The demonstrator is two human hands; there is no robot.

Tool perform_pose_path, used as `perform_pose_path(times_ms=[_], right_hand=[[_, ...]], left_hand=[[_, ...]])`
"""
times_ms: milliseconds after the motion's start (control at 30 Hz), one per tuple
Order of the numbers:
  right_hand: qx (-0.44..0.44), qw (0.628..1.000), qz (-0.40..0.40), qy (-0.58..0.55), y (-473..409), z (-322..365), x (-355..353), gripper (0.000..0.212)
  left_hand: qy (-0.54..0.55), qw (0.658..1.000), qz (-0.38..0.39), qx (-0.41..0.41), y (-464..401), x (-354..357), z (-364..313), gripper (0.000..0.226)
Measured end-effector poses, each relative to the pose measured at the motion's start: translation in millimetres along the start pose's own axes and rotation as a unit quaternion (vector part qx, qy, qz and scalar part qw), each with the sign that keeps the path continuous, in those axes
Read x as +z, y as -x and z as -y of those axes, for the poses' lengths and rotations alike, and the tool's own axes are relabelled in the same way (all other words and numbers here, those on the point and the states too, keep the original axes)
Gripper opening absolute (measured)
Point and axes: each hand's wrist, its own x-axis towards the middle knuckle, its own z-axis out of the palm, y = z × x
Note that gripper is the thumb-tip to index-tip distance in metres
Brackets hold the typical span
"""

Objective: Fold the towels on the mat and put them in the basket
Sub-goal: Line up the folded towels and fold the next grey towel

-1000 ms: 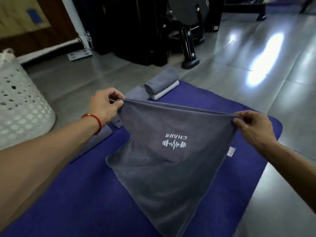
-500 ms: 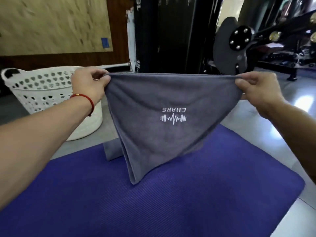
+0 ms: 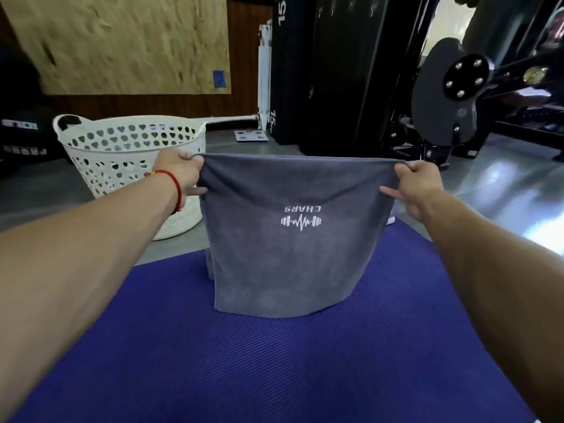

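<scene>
Currently the left hand [image 3: 180, 172] and right hand [image 3: 419, 186] each pinch a top corner of the grey towel [image 3: 290, 254], hanging above the purple mat [image 3: 244, 361]; white basket [image 3: 122, 154] far left.

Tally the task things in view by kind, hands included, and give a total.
Towels: 1
Mats: 1
Baskets: 1
Hands: 2, left and right
Total: 5
</scene>
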Motion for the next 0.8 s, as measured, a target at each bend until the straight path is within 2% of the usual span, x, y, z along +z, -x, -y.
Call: perform_pose_path(times_ms=[100,267,367,467,533,600,633,700,733,800], right_hand=[[-0.040,0.999,0.018,-0.026,-5,6,2,0.023],[-0.120,0.990,0.016,-0.069,-5,28,-5,0.025],[-0.145,0.984,0.009,-0.098,17,20,-24,0.027],[-0.128,0.986,0.027,-0.104,55,-24,-44,0.018],[-0.080,0.991,0.060,-0.085,88,-73,-51,0.016],[-0.028,0.993,0.112,-0.019,122,-133,-61,0.015],[-0.001,0.989,0.144,0.023,139,-165,-69,0.013],[0.020,0.961,0.230,0.151,168,-221,-90,0.013],[0.012,0.930,0.286,0.232,180,-242,-103,0.014],[-0.005,0.840,0.401,0.366,202,-272,-125,0.014]], left_hand=[[0.039,0.999,-0.006,0.008,-6,4,-8,0.012],[0.077,0.988,-0.037,0.125,3,11,-43,0.010],[0.088,0.980,0.003,0.176,31,2,-41,0.008],[0.051,0.979,0.066,0.184,66,-18,7,0.014],[0.013,0.981,0.069,0.180,94,-33,66,0.010],[-0.040,0.986,0.089,0.135,126,-48,140,0.006],[-0.060,0.986,0.124,0.091,146,-58,178,0.006],[-0.109,0.976,0.190,0.007,184,-79,247,0.021],[-0.151,0.963,0.223,-0.017,200,-91,277,0.029],[-0.247,0.925,0.288,-0.028,230,-114,322,0.031]])
